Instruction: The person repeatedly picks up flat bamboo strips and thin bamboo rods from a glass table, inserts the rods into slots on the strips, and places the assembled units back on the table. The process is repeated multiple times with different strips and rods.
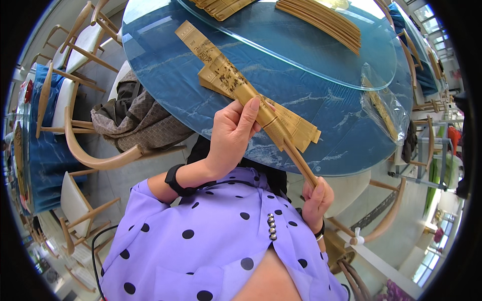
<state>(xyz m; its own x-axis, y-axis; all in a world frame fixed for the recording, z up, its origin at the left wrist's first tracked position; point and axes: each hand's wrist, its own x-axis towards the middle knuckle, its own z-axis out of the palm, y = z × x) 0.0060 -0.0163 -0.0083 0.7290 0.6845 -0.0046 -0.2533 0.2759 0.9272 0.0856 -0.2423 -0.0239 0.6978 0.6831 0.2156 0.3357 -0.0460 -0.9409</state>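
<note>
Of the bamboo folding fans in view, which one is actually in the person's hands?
The closed fan slanting over the table's near edge: left hand wraps its middle, right hand grips its handle end. The other fans lie untouched on the glass turntable.

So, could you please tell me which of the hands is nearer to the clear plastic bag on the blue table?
Right. The right hand grips the folded fan's lower end below the clear plastic bag; the left hand holds the fan farther left.

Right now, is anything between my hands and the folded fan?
Nothing visible: the left hand grips the folded fan at its middle, and the right hand holds its handle end.
</note>
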